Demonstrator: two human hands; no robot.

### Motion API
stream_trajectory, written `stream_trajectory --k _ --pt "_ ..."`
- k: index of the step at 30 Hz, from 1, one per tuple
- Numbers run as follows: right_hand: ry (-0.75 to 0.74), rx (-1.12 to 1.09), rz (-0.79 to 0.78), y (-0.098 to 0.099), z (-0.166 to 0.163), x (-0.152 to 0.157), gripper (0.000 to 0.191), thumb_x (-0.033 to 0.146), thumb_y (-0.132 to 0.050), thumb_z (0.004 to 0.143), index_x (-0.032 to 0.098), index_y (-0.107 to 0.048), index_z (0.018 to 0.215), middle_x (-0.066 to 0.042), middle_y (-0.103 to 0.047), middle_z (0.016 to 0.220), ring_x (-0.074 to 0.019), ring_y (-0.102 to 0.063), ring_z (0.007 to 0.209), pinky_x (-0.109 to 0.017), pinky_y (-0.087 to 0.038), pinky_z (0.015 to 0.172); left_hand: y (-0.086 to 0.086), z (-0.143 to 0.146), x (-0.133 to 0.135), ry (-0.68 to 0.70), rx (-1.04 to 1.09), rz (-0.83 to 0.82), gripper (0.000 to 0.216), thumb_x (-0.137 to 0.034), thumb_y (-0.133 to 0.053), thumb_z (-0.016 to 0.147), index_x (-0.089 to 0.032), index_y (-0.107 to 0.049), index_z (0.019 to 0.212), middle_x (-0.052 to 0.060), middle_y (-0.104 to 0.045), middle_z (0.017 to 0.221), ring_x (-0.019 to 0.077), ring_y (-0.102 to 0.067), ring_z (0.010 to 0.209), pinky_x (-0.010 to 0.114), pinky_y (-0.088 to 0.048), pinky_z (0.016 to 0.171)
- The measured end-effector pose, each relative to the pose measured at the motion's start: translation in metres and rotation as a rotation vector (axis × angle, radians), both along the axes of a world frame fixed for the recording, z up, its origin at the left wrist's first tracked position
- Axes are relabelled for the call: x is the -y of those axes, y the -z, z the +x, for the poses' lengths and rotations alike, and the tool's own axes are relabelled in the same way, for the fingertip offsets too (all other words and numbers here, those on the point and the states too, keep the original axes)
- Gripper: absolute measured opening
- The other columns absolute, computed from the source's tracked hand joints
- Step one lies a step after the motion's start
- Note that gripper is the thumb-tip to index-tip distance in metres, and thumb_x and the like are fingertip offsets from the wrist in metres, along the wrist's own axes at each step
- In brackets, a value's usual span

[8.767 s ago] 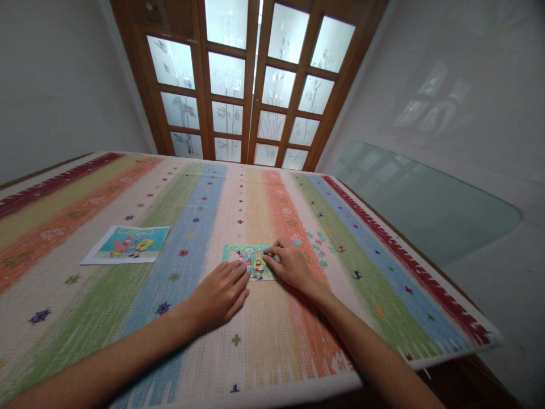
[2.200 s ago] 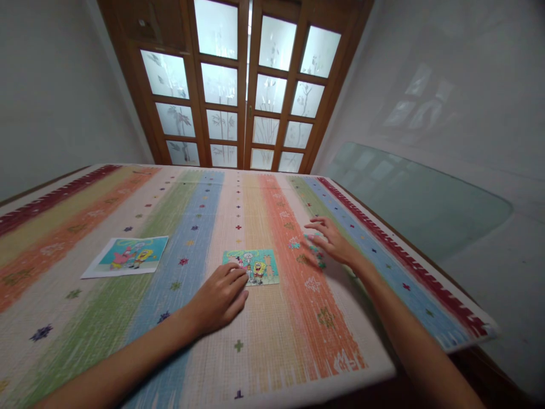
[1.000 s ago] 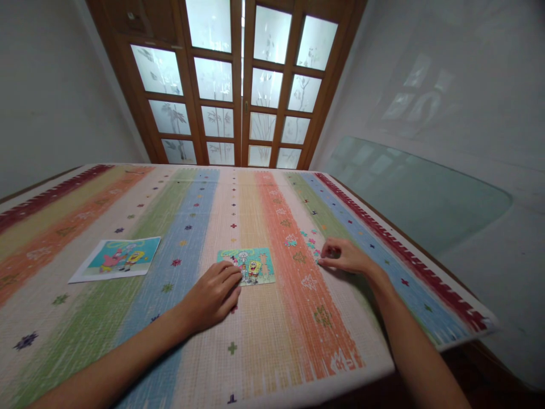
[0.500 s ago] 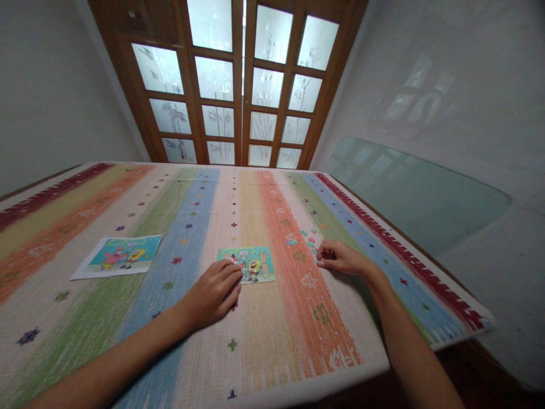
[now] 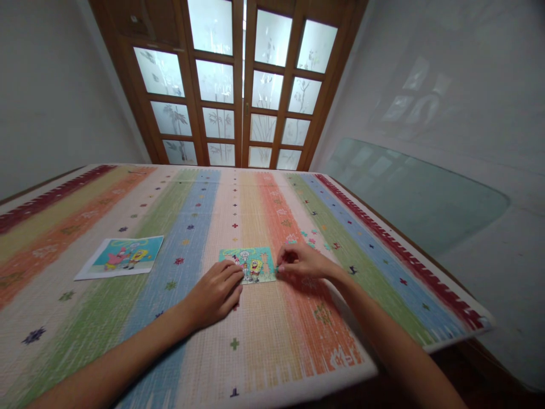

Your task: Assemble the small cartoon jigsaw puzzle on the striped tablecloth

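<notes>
A small cartoon jigsaw puzzle [image 5: 258,267] lies flat on the striped tablecloth [image 5: 255,329] in front of me. My left hand [image 5: 219,292] rests on its left part, fingers stretched out and covering that lower corner. At the puzzle's right edge, my right hand [image 5: 300,262] pinches a tiny teal puzzle piece [image 5: 276,268] between thumb and forefinger; the fingers hide much of it. Just beyond that hand, several loose puzzle pieces [image 5: 313,232] in teal and pink are scattered on the cloth, some partly hidden behind it.
To the left lies a printed reference picture [image 5: 128,255] of the cartoon characters on white paper. Wooden doors with frosted panes [image 5: 215,79] stand behind the table. A wall [image 5: 447,113] with a greenish glossy panel [image 5: 417,193] runs along the right.
My right hand has moved left from the loose pieces to the puzzle's right edge, fingers pinched. My left hand stays on the puzzle. The view has shifted very slightly.
</notes>
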State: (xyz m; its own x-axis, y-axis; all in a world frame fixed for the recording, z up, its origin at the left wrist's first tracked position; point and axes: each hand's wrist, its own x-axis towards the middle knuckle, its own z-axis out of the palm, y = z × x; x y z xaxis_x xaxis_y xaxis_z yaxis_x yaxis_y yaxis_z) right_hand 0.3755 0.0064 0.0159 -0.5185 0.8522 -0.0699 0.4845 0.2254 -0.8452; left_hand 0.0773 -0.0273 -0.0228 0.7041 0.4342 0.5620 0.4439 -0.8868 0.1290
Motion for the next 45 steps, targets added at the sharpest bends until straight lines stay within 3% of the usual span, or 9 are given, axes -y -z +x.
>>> stream_trajectory --k 3,7,16,32,35,40,45 --pt "0.053 -0.021 -0.008 0.01 -0.026 0.0 0.008 0.021 -0.075 0.077 0.017 -0.069 0.081 0.0 -0.067 0.067 -0.013 -0.06 0.06 -0.024 -0.045 0.06 0.001 0.0 0.0 -0.006 0.0 -0.01 0.022 -0.018 -0.047 0.1 -0.013 -0.064 0.114 0.013 -0.07 0.109 0.0284 -0.059 0.107 0.049 -0.055 0.094" --pt "0.124 0.07 0.105 0.02 -0.037 0.001 0.005 0.02 -0.076 0.079 0.016 -0.075 0.082 -0.001 -0.068 0.068 -0.0121 -0.056 0.06 -0.024 -0.041 0.058 0.002 0.001 0.0 -0.008 -0.001 -0.018 0.023 -0.018 -0.047 0.1 -0.014 -0.064 0.115 0.013 -0.07 0.111 0.0286 -0.059 0.107 0.049 -0.055 0.094" --pt "0.107 0.172 0.259 0.022 -0.032 0.004 0.002 0.016 -0.078 0.082 0.017 -0.08 0.083 -0.003 -0.069 0.077 -0.0135 -0.057 0.067 -0.025 -0.041 0.063 0.002 0.001 0.001 -0.009 0.016 -0.047 0.025 -0.017 -0.049 0.099 -0.016 -0.066 0.118 0.011 -0.07 0.11 0.0275 -0.059 0.107 0.048 -0.054 0.095" --pt "0.059 0.191 0.304 0.02 -0.031 0.004 0.011 0.014 -0.072 0.087 0.02 -0.081 0.087 -0.003 -0.067 0.077 -0.0149 -0.057 0.072 -0.028 -0.042 0.07 -0.001 0.001 0.001 -0.008 0.009 -0.054 0.024 -0.017 -0.049 0.099 -0.017 -0.066 0.117 0.011 -0.07 0.111 0.0279 -0.06 0.107 0.049 -0.055 0.095" --pt "0.135 0.165 0.329 0.021 -0.031 0.004 0.009 0.016 -0.072 0.087 0.019 -0.079 0.091 -0.003 -0.068 0.08 -0.0156 -0.057 0.074 -0.028 -0.042 0.071 -0.001 0.001 0.001 -0.011 0.007 -0.047 0.024 -0.017 -0.049 0.099 -0.016 -0.066 0.116 0.012 -0.07 0.11 0.028 -0.06 0.107 0.049 -0.055 0.096" --pt "0.142 0.22 0.342 0.023 -0.036 0.007 0.005 0.014 -0.08 0.08 0.017 -0.077 0.082 -0.002 -0.065 0.076 -0.015 -0.055 0.071 -0.028 -0.04 0.068 -0.001 0.001 0.001 -0.004 0.013 -0.042 0.024 -0.016 -0.049 0.098 -0.016 -0.065 0.115 0.012 -0.07 0.111 0.028 -0.06 0.107 0.048 -0.054 0.096" --pt "0.141 0.165 0.336 0.019 -0.029 0.005 0.006 0.02 -0.073 0.086 0.018 -0.077 0.082 -0.004 -0.068 0.078 -0.0161 -0.057 0.073 -0.029 -0.042 0.07 -0.003 0.001 0.001 0.0 0.02 -0.043 0.023 -0.017 -0.049 0.099 -0.016 -0.066 0.115 0.012 -0.071 0.109 0.0278 -0.06 0.106 0.048 -0.055 0.095"
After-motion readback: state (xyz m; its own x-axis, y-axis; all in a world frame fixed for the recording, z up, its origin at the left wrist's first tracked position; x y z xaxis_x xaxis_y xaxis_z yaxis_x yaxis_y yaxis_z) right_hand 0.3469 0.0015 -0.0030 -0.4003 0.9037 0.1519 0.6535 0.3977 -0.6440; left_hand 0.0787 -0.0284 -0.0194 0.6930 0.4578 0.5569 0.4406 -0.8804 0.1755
